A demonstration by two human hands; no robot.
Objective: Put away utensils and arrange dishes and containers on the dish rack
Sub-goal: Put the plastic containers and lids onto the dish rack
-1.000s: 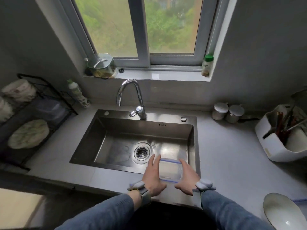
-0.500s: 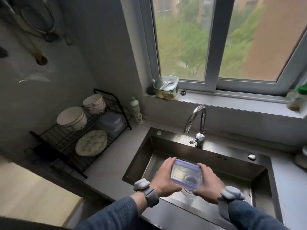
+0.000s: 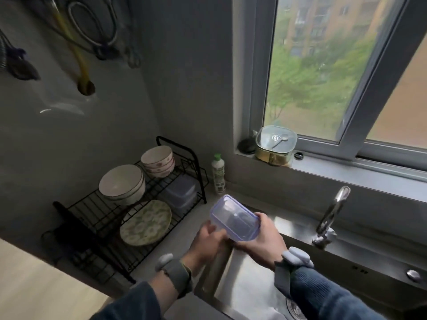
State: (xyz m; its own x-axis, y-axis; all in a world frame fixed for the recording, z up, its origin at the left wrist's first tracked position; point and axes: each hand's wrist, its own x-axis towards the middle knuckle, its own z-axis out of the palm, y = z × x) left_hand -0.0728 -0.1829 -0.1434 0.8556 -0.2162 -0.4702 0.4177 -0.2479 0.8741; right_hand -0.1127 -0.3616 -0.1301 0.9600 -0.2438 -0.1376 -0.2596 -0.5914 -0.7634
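Note:
A clear plastic container with a blue rim (image 3: 234,219) is held tilted above the left edge of the sink (image 3: 251,285). My right hand (image 3: 265,239) grips its right side and my left hand (image 3: 209,239) grips its lower left corner. To the left stands the black wire dish rack (image 3: 92,218). Its upper shelf carries a large white bowl (image 3: 121,184) and a stack of patterned bowls (image 3: 158,161). A patterned plate (image 3: 145,222) and stacked lidded plastic containers (image 3: 181,191) sit on the lower shelf.
A dish soap bottle (image 3: 218,173) stands by the rack's right end. The faucet (image 3: 330,218) rises behind the sink. A lidded glass box (image 3: 275,145) sits on the windowsill. Utensils and strainers (image 3: 85,45) hang on the left wall.
Both hands lifted the container out of the sink and carried it left toward the rack. My view swung left, bringing the rack closer.

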